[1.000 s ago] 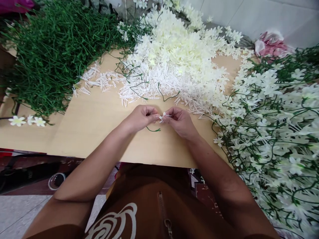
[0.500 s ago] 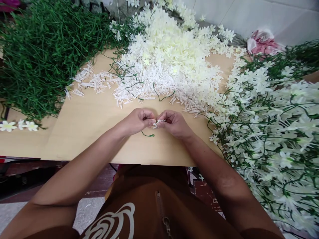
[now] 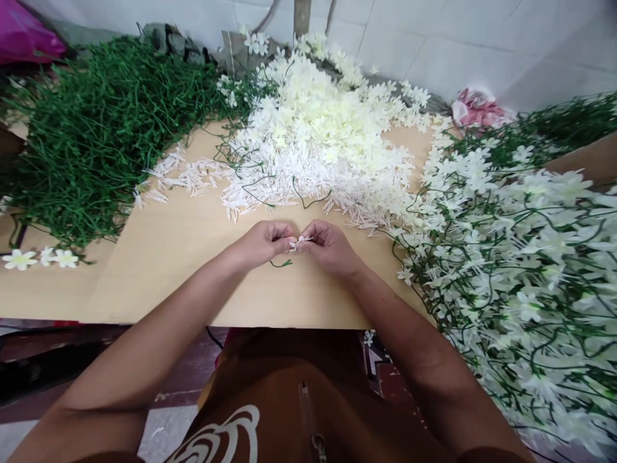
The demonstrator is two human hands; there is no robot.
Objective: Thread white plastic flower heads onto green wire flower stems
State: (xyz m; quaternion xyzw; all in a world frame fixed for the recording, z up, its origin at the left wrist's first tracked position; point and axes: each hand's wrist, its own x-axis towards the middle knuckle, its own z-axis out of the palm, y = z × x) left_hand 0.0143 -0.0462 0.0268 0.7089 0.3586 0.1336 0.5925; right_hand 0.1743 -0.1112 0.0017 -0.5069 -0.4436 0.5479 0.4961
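Note:
My left hand point(image 3: 270, 244) and my right hand point(image 3: 331, 247) meet over the cardboard work surface, fingertips almost touching. Both are closed in a pinch on a small white artificial flower point(image 3: 299, 243), which shows only in part between them. Thin white strands of it point toward the right fingertips. Below my left fingers a short green plastic stem point(image 3: 281, 264) sticks out; where its upper end goes is hidden by the hand. Just beyond the hands lie loose white stamen pieces point(image 3: 241, 198) and a curved green stem point(image 3: 308, 204).
A heap of white flower heads point(image 3: 332, 109) lies at the back against a tiled wall. Green stems point(image 3: 106, 122) are piled at the left. Assembled white flowers point(image 3: 520, 270) crowd the right side. A pink and white plastic bag point(image 3: 477, 109) sits behind them.
The camera view has tilted up slightly and shifted, showing more of the wall. Both hands keep their pinch on the flower, with the finger positions slightly changed.

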